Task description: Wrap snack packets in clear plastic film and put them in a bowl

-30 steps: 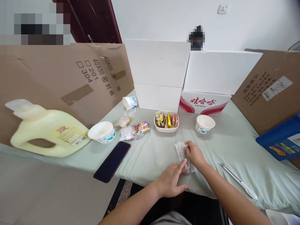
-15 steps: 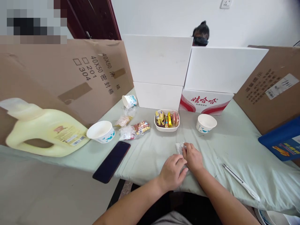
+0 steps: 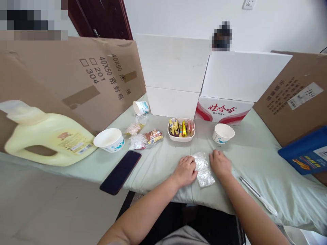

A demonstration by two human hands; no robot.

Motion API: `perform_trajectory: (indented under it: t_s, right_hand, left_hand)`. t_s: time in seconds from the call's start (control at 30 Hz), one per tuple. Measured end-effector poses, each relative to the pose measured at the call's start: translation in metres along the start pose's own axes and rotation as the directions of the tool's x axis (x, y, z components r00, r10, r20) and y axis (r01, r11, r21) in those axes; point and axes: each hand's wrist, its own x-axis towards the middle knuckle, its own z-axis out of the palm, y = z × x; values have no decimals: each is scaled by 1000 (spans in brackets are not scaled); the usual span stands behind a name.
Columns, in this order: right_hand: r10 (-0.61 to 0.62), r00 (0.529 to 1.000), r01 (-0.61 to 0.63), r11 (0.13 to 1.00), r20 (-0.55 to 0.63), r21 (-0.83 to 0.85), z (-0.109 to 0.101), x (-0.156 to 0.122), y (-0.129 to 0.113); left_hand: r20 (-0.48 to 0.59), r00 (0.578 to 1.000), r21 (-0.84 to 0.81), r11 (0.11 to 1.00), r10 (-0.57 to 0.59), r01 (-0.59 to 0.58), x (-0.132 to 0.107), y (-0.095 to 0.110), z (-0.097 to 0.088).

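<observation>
Far beyond the left hand and right hand, a plain white wall closes the room. A white socket plate sits high on it, toward the right hand's side. A dark red-brown door stands well off past the left hand. Under both hands the desk is covered in pale green. White boards beyond them and brown cardboard sheets to either side screen it. The light is soft and even.

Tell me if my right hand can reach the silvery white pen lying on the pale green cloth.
Probably yes. The right hand rests flat and empty on the pale green cloth beside the clear plastic bag. The silvery white pen lies on its outer side, with only bare cloth between them.
</observation>
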Motion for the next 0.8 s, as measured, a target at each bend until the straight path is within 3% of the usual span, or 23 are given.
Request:
perform_trajectory:
  t_s: [0.07, 0.13, 0.2, 0.23, 0.27, 0.4, 0.5, 0.67, 0.8]
  right_hand:
    - [-57, 998, 57, 998, -10, 5, -9, -5, 15]
    - [-268, 963, 268, 960, -20, 78, -17, -23, 22]
    - [-531, 846, 531, 826, -56, 187, -21, -52, 20]
    - [-613, 787, 612, 759, -74, 225, -21, -68, 16]
    - [-644, 759, 644, 725, -93, 245, -21, -84, 12]
    - [-591, 794, 606, 754, -139, 254, -18, -129, -1]
    - [-605, 779, 626, 734, -167, 264, -22, -137, -3]
    - [-653, 749, 648, 688, -110, 328, -35, -107, 1]
    - [-590, 807, 566, 760, -28, 320, -34, -62, 1]
  left_hand:
    - [-5, 1000, -24, 1000, -14, 13, 0, -1, -1]
    - [-13, 1000, -48, 999, -17, 16, 0, -2, -2]
    - [-19, 1000, -65, 998, 11, -12, 0, -3, -1]
    - [-18, 999, -72, 997, 40, -42, -1, -3, -1]
    - [-13, 997, -79, 994, 77, -78, -2, -3, -1]
    - [62, 974, -125, 970, 217, -208, -4, -2, 0]
    - [107, 964, -155, 962, 242, -225, -4, -1, -1]
    - [124, 972, -220, 960, 202, -172, -2, -2, -4]
    - [119, 981, -277, 954, 157, -119, -1, -5, -3]
